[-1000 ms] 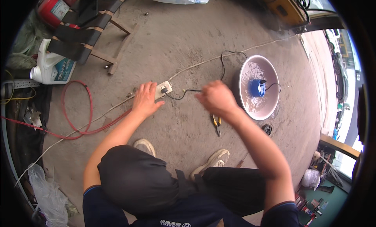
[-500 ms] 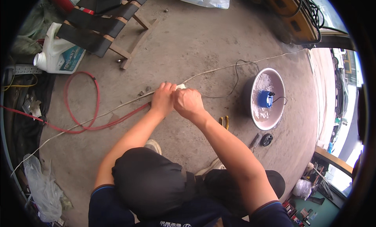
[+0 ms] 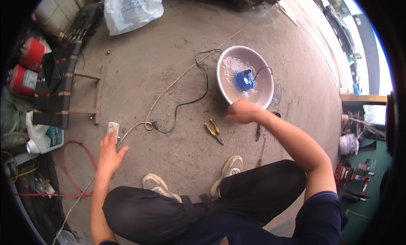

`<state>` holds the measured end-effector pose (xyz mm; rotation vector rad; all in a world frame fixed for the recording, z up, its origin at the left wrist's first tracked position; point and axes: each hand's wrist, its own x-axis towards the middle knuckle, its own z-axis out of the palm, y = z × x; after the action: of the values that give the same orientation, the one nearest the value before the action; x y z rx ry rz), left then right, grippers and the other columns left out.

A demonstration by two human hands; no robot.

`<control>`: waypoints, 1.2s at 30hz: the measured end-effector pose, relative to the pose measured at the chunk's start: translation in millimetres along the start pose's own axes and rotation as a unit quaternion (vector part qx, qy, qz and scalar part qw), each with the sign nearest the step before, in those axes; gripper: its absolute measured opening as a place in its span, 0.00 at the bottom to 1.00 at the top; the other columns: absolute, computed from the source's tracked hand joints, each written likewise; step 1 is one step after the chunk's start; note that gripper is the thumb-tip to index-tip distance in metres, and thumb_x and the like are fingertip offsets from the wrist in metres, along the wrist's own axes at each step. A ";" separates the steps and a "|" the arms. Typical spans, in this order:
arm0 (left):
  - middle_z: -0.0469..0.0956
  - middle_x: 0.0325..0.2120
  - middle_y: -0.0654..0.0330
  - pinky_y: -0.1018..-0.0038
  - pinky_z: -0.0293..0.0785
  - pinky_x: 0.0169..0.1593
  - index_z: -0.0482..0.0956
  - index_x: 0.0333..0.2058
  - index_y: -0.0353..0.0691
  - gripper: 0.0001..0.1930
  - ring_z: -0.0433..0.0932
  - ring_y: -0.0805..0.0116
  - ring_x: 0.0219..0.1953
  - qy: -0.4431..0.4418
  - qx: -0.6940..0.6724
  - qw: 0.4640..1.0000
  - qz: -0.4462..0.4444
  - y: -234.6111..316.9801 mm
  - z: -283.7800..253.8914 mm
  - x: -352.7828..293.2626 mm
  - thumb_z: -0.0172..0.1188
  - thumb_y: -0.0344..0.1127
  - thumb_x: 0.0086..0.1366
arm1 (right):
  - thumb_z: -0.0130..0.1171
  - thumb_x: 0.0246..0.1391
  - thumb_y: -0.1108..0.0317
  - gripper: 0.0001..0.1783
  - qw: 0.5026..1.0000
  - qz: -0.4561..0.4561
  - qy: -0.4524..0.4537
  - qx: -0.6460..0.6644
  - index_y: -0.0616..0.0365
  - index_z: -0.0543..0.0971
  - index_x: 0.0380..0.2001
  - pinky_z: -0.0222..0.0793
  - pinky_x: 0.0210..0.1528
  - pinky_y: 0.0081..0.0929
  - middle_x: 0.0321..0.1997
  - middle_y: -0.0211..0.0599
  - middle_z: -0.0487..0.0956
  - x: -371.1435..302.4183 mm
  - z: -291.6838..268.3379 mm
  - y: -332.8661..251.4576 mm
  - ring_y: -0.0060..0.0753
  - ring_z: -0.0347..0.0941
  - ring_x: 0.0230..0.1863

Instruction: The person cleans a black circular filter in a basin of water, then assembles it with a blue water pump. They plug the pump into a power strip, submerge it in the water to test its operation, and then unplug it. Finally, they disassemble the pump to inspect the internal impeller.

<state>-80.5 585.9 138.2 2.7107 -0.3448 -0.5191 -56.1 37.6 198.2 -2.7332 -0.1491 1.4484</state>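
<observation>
My left hand is open, with its fingers stretched out at the near end of a white power strip on the floor. My right hand overlaps the near rim of a pale basin; its fingers bend down and their tips are hidden, so I cannot tell whether it touches the rim or holds anything. A blue pump sits in the basin's shallow, rippled water. From the basin a black cable runs to a plug lying on the floor, apart from the strip.
Yellow-handled pliers lie left of my right hand. A pale cord crosses the floor. On the left are a red hose, a white jug and a slatted stool. A white plastic bag stands at the back.
My hands were together over the white strip and are now apart, the right one over at the basin. The plug now lies loose on the floor. The view has shifted to the right.
</observation>
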 end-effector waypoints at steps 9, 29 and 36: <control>0.80 0.60 0.44 0.56 0.73 0.67 0.78 0.62 0.32 0.28 0.78 0.41 0.63 -0.102 0.002 0.988 0.117 229.0 -159.1 32.8 0.70 0.40 0.68 | 0.74 0.51 0.44 0.59 0.874 0.191 0.339 0.292 0.61 0.58 0.77 0.74 0.69 0.47 0.64 0.65 0.77 78.1 33.7 159.0 0.66 0.77 0.65; 0.80 0.60 0.47 0.62 0.82 0.57 0.76 0.64 0.35 0.24 0.86 0.57 0.54 -0.112 -0.250 0.947 0.168 537.9 -96.3 156.2 0.65 0.35 0.72 | 0.52 0.68 0.30 0.45 0.416 -0.217 0.158 0.869 0.57 0.69 0.72 0.79 0.29 0.35 0.55 0.46 0.84 -81.7 -32.2 236.3 0.41 0.86 0.47; 0.74 0.62 0.49 0.62 0.84 0.57 0.71 0.67 0.33 0.29 0.83 0.58 0.54 -0.118 -0.495 0.838 0.194 542.8 -39.6 184.8 0.67 0.30 0.70 | 0.46 0.70 0.27 0.44 0.312 -0.234 0.204 0.898 0.53 0.73 0.70 0.70 0.17 0.23 0.56 0.42 0.85 -92.1 -18.2 183.6 0.34 0.87 0.44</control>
<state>10.8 50.5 326.3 1.5239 -0.4984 -0.6669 -80.7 -154.6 268.7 -0.6979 0.4171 0.0077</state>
